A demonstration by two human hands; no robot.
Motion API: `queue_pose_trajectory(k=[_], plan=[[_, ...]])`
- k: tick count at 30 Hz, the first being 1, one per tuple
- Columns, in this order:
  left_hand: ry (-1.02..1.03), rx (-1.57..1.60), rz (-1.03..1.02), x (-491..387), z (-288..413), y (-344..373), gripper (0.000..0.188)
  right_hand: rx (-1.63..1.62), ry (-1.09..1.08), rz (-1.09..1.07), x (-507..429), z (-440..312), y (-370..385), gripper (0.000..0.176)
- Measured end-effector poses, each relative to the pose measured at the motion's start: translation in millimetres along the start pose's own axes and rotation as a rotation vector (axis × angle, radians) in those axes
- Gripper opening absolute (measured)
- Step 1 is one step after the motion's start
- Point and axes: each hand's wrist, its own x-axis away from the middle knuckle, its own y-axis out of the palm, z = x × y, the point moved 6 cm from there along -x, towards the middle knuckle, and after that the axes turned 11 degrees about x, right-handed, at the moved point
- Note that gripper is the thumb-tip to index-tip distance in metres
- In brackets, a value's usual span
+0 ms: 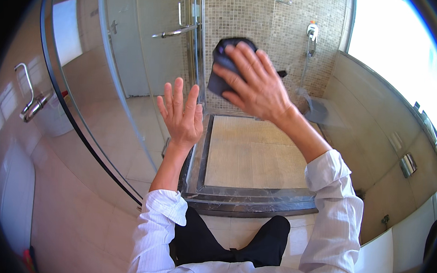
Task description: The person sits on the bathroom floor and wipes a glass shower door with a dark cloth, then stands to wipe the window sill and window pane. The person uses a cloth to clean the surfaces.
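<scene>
My right hand (256, 81) presses a dark cloth (221, 86) flat with spread fingers, apparently against the clear glass panel of a shower enclosure. The cloth shows beneath and left of the fingers, slightly blurred. Lower and to the left, my left hand (182, 114) is raised with its fingers apart and holds nothing; whether its palm touches the glass I cannot tell. Left of it stands a glass door with a chrome handle (177, 31). Beyond my forearms lies the shower floor with a ribbed beige panel (254, 157) inside a dark marble border (250, 193).
A chrome shower mixer (313, 32) hangs on the mosaic wall. At left are a chrome tap (34, 106) and a translucent tub (56, 118). At lower right, a white toilet lid (375, 257) stands near my right sleeve, below a chrome paper holder (408, 165). A bright window (397, 42) fills the upper right.
</scene>
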Motion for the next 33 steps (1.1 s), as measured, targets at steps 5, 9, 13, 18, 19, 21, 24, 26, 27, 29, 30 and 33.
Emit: queue_pose_trajectory(k=[5, 9, 13, 18, 19, 21, 24, 26, 27, 29, 30, 33], plan=[[0.003, 0.005, -0.006, -3.5, 1.9, -1.8, 0.046, 0.164, 0.292, 0.074, 35.5, 52.0, -26.3, 0.069], [-0.023, 0.017, -0.015, -11.8, 10.8, -4.5, 0.045, 0.006, 0.315, 0.013, 81.7, 7.0, -3.0, 0.070], [-0.064, 0.022, 0.055, -29.3, 15.2, -2.5, 0.046, -0.042, 0.056, 0.007, 25.8, -27.6, 3.3, 0.072], [-0.014, -0.046, 0.071, -33.1, 8.3, -8.9, 0.049, 0.083, 0.109, 0.197, -40.1, 29.1, -27.9, 0.066], [-0.015, -0.050, 0.067, -32.2, 7.5, -10.2, 0.049, 0.101, 0.133, 0.216, -36.4, 43.4, -35.5, 0.065], [-0.020, -0.057, 0.067, -33.8, 8.7, -13.3, 0.049, 0.154, 0.207, 0.249, -20.0, 72.8, -45.7, 0.067], [-0.015, -0.054, 0.081, -30.9, 7.6, -14.6, 0.049, 0.187, 0.352, 0.166, -12.6, 81.7, -64.2, 0.065], [-0.026, -0.011, 0.110, -34.2, 14.3, -10.1, 0.049, 0.223, 0.379, 0.259, -9.6, 74.1, -57.5, 0.065], [-0.032, 0.004, 0.119, -35.9, 16.4, -8.8, 0.048, 0.233, 0.395, 0.306, -6.4, 67.2, -48.6, 0.065], [-0.018, -0.011, 0.114, -47.8, 26.0, -10.7, 0.048, 0.121, 0.291, 0.169, 1.7, 36.3, -30.4, 0.071], [-0.010, -0.029, 0.106, -52.9, 29.4, -14.7, 0.048, 0.074, 0.238, 0.103, 13.3, 15.0, -20.2, 0.071], [-0.002, 0.021, 0.075, -59.6, 38.6, -6.8, 0.048, 0.057, 0.026, -0.142, 72.4, -40.0, -1.1, 0.068]])
